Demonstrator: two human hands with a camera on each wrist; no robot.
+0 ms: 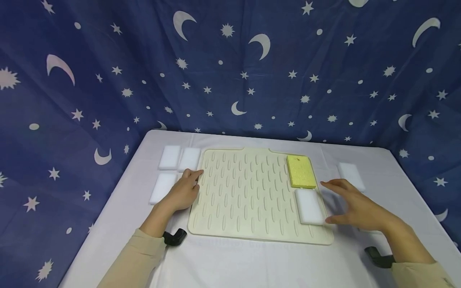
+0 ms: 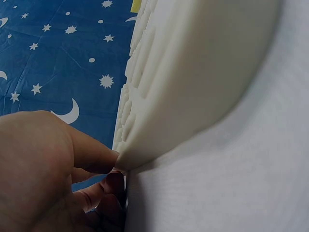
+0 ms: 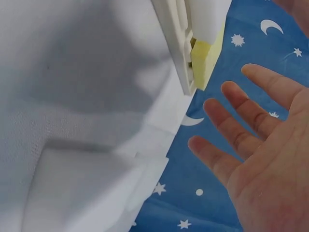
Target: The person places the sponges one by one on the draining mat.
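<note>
In the head view, a person's left hand meets the left edge of a ridged cream mat at the middle of a white tabletop, while the right hand hangs wide, holding nothing, just beside the mat's right edge. A low sweep of the right thumb could knock the white block askew or shove it into the yellow sponge just far of it. The mat's long axis runs left to right, its shallow tab pointing far; block and sponge sit on its right side, their long axes running near to far.

In the left wrist view, bent fingers appear to pinch the mat's rim close to the tabletop; how firmly, one cannot tell. A hard pull or lift there could drag the mat and slide its unsecured load off to the right.

In the right wrist view, straight, parted fingers stand apart from mat and sponge. A second white block lies on the tabletop, where a wide reach could brush it.
</note>
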